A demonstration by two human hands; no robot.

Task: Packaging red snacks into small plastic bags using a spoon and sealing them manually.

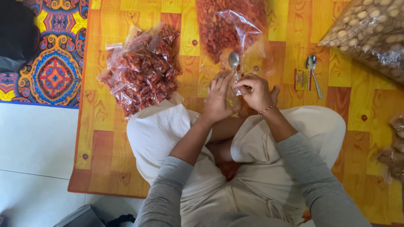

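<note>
Holding a spoon [234, 61] pinched in right hand [253, 91], left hand [218, 97] with fingers apart against a small clear bag [235, 86]; big snack bag [229, 27] just beyond, small packets [141, 69] left.

Glossy metal spoon [234, 61] beside crinkled clear plastic bag [229, 31] of reddish snacks, smaller shiny plastic packets [141, 69], all on a smooth wood-grain printed mat [105, 138]; matt cream cloth trousers [168, 134].
</note>
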